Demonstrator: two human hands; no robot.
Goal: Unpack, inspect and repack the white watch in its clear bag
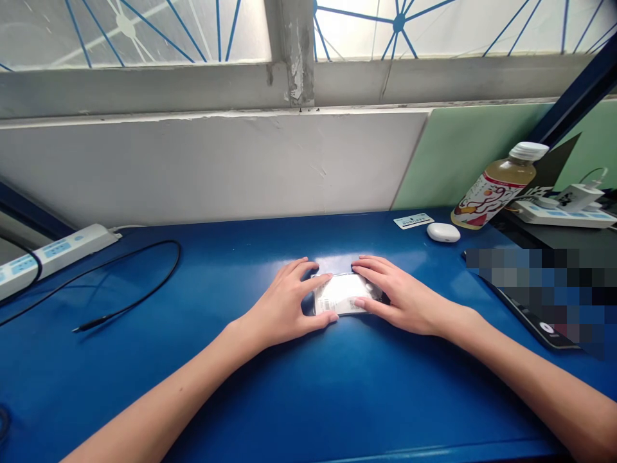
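Note:
A flat, shiny white packet (340,293) with small print, perhaps wrapped in clear plastic, lies on the blue desk (299,392) in the middle of the head view. My left hand (290,301) is at its left end, thumb at the near edge and a finger on the far edge. At the right end is my right hand (396,292), its thumb on top of the packet and its fingers along the far side. Between them the two hands grip the packet flat against the desk, and the right fingers hide its right end.
A black cable (144,297) and a white power strip (62,255) are at the left. To the right are a white case (443,232), a card (413,221), a drink bottle (496,190), and a dark device (530,315) partly blurred out. A wall (216,167) stands behind.

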